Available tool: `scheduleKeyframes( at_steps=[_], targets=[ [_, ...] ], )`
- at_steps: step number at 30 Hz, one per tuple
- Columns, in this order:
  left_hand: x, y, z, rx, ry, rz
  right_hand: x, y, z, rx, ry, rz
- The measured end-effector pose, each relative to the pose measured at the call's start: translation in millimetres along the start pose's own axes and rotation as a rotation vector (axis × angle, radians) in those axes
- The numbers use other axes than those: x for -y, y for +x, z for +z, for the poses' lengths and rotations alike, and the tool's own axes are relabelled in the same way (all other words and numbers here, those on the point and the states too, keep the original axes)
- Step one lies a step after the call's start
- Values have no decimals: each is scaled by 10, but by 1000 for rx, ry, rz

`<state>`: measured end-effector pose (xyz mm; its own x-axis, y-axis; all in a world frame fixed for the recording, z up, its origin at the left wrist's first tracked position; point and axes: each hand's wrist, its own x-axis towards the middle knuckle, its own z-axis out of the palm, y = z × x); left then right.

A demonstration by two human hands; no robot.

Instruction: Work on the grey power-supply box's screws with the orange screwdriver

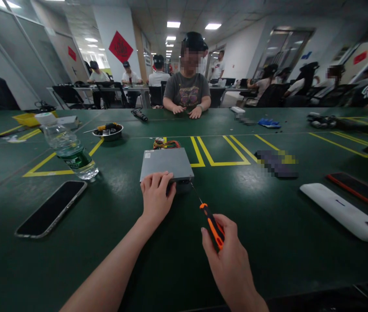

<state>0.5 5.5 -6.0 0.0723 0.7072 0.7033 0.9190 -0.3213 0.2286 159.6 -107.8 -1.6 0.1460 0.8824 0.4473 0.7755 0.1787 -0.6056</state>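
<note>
A grey metal computer power supply (167, 163) lies flat on the green table, a bundle of coloured wires (167, 144) behind it. My left hand (156, 190) grips its near edge, fingers over the top and thumb against the front side. An orange and black screwdriver (212, 225) is held in my right hand (231, 253), its handle between thumb and fingers. The thin shaft points away and up to the left, and its tip is at the near right corner of the power supply. Whether the tip sits in a screw is too small to tell.
Left of me are a phone (52, 209), a water bottle (73, 151) and a metal bowl (108, 132) holding a yellow-handled tool. On the right lie a white device (343, 210) and a dark blurred object (276, 164). A person (187, 89) sits opposite, hands on the table.
</note>
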Motion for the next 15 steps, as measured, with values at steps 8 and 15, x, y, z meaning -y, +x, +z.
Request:
scheduleKeyframes(
  at_steps=[8, 15],
  targets=[
    [1, 2, 1, -8, 12, 13, -48, 18, -13, -139, -208, -316],
    [-5, 3, 13, -15, 22, 15, -53, -9, 32, -21, -216, -225]
  ],
)
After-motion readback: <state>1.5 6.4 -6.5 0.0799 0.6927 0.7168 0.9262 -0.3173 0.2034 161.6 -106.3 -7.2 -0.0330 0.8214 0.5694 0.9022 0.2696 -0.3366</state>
